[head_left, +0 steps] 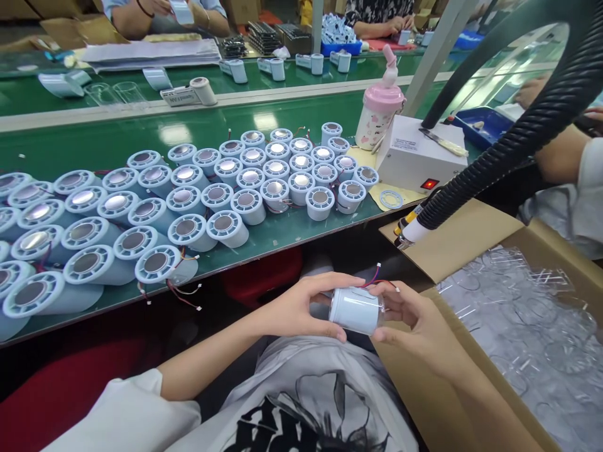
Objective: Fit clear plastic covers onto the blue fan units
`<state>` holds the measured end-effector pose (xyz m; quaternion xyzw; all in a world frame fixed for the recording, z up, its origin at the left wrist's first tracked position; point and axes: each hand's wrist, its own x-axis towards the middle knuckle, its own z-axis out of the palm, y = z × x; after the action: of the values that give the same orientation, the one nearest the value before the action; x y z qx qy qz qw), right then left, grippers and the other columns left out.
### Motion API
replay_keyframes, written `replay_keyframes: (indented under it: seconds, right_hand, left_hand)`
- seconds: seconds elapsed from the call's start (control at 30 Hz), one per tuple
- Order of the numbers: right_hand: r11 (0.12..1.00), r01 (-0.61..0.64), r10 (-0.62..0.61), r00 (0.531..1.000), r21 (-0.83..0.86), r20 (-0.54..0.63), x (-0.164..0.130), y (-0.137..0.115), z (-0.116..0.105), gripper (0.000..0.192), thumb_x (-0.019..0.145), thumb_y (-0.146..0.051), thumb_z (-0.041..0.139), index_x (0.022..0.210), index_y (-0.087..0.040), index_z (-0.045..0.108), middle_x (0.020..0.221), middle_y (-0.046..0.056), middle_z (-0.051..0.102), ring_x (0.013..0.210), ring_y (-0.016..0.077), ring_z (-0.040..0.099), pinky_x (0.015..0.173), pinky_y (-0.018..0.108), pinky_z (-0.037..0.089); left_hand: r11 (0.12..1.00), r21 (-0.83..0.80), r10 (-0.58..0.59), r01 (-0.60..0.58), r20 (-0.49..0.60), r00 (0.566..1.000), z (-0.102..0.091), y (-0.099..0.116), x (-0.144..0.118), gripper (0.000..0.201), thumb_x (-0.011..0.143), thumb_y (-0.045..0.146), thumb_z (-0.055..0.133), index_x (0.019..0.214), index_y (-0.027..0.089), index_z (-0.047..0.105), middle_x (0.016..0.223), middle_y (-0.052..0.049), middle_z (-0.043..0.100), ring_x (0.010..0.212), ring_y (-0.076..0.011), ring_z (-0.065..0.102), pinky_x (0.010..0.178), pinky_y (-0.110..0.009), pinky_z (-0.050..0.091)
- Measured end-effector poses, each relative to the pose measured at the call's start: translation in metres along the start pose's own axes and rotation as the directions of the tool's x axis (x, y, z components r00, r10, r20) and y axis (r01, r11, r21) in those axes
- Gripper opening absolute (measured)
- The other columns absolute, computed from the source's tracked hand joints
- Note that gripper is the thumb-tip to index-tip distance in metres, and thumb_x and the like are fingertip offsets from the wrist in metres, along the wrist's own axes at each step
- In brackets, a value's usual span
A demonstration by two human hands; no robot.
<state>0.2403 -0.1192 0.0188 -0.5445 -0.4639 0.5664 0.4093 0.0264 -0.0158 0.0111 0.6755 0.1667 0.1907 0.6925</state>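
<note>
Rows of pale blue cylinders [141,220] with round metal faces crowd the green bench [282,235] at 9 to 11 o'clock, leftmost ones cut off by frame edge, thin red-white wires trailing. Left hand [301,307], fingers curled, grips one end of a smooth pale blue cylindrical housing [354,309] at 6 o'clock, low centre over the lap. Right hand [414,320] cups its other end, fingers half closed; far face hidden. Red wires poke from its top. White box [414,157] with lit red switch at 1 o'clock. Ribbed black hose [518,138] crosses 2 o'clock. Cardboard carton [471,238] at 4 o'clock holds clear plastic pieces [527,314], shapes hard to make out.
</note>
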Motion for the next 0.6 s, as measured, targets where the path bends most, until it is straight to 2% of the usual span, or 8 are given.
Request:
replay_keyframes:
  seconds: [0.1,0.37,0.6]
  right_hand:
    - [0.996,-0.040,0.038,0.999,0.085,0.023,0.001,0.002,0.000,0.041,0.074,-0.028,0.080,0.109,-0.028,0.058,0.109,0.001,0.064,0.102,0.0198,0.060,0.081,0.029,0.053]
    - [0.959,-0.104,0.098,0.994,0.265,0.038,0.005,0.000,0.006,0.038,0.076,-0.040,0.077,0.102,-0.022,0.056,0.093,0.000,0.064,0.077,0.0118,0.060,0.064,0.021,0.051]
    - [0.940,-0.190,0.179,0.982,0.282,0.064,0.009,0.010,0.005,0.039,0.083,-0.051,0.066,0.102,-0.021,0.050,0.075,-0.002,0.065,0.061,0.0120,0.064,0.056,0.023,0.057]
  left_hand:
    - [1.000,0.003,0.002,-0.002,-0.002,1.000,0.001,0.002,0.000,0.077,0.062,0.017,0.085,0.133,0.026,0.055,0.138,-0.011,0.053,0.127,-0.0259,0.051,0.099,-0.033,0.049]
    - [1.000,0.024,0.003,-0.003,-0.005,1.000,0.001,0.003,-0.001,0.080,0.061,0.016,0.085,0.133,0.027,0.054,0.139,-0.010,0.053,0.129,-0.0251,0.050,0.100,-0.033,0.049]
    - [1.000,0.012,0.016,-0.016,0.004,1.000,0.000,0.002,-0.002,0.078,0.063,0.013,0.084,0.134,0.028,0.054,0.140,-0.010,0.051,0.131,-0.0250,0.048,0.102,-0.033,0.048]
